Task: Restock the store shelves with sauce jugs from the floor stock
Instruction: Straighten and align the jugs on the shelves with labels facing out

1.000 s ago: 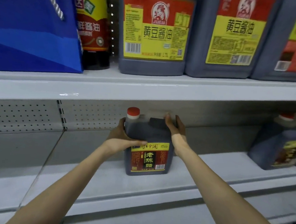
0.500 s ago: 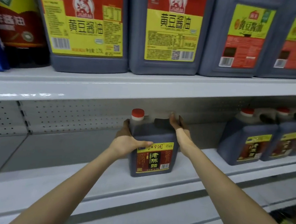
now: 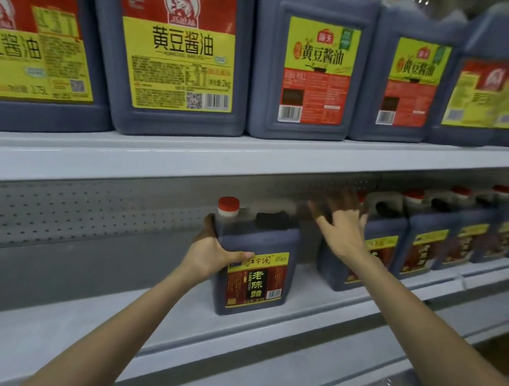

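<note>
Currently the dark sauce jug [image 3: 259, 250] with the red cap [image 3: 228, 206] is standing upright on the lower shelf [image 3: 102, 315], close to its front edge. The left hand [image 3: 209, 252] is gripping the jug's left side, its thumb lying across the top of the front label [image 3: 254, 282] and its fingers wrapping round behind. The right hand [image 3: 344, 233] is hanging open just right of the jug's handle, fingers spread and straight, holding nothing. Motion blur is hiding whether its fingertips are touching the neighbouring jug [image 3: 332, 275] behind it. That neighbour is sitting just beside the gripped jug, with a narrow gap showing between them. More matching jugs [image 3: 430, 242] are lining the shelf toward its right end. Above, the upper shelf [image 3: 250, 158] is carrying large jugs [image 3: 173, 115] with yellow and red labels, standing side by side along its front edge.
</note>
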{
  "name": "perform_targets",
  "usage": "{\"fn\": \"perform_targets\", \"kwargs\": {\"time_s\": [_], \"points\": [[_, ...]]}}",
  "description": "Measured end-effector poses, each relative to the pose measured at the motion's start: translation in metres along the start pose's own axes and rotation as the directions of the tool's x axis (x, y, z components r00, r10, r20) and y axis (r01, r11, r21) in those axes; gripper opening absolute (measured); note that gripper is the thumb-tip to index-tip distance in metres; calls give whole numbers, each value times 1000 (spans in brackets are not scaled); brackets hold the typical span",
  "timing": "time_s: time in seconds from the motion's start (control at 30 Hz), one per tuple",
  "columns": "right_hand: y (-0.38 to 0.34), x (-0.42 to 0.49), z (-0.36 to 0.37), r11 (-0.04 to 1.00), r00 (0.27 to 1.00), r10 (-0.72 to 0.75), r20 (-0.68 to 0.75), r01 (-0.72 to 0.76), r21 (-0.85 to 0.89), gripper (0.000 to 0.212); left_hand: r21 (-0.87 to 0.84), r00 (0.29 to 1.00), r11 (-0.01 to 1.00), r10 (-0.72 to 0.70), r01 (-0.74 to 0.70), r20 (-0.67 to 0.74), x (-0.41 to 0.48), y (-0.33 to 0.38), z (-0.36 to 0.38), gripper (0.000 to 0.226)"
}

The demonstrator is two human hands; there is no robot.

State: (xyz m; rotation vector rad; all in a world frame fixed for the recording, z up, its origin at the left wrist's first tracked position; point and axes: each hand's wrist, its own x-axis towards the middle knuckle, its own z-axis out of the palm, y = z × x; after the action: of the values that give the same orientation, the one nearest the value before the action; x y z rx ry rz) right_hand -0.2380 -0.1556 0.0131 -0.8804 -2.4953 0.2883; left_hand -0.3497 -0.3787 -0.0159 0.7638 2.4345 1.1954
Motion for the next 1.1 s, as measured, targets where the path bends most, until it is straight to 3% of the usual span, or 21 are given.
{"fn": "perform_targets", "kwargs": {"time_s": [0.07, 0.17, 0.3, 0.43, 0.83, 1.1], "points": [[24, 7, -4, 997, 998, 40, 42, -37, -64, 58, 12, 1000, 1000, -3, 3, 2, 6, 8, 11, 38], [45, 11, -6, 991, 986, 111, 128, -118, 54, 75, 1, 1000, 1000, 14, -14, -2, 11, 16, 24, 47], [50, 15, -5, 988, 981, 105, 166, -122, 95, 89, -1, 999, 1000, 25, -25, -24, 16, 26, 37, 52], [55, 17, -6, 981, 982, 72, 173, -101, 163, 94, -32, 999, 999, 32, -33, -26, 18, 30, 44, 53], [68, 19, -23, 978, 946, -1, 324, -66, 196, 108, -96, 993, 990, 110, -106, 42, 24, 52, 68, 26], [66, 26, -17, 964, 962, 9, 273, -81, 253, 104, -124, 989, 984, 137, -130, 48, 30, 58, 77, 20]]}}
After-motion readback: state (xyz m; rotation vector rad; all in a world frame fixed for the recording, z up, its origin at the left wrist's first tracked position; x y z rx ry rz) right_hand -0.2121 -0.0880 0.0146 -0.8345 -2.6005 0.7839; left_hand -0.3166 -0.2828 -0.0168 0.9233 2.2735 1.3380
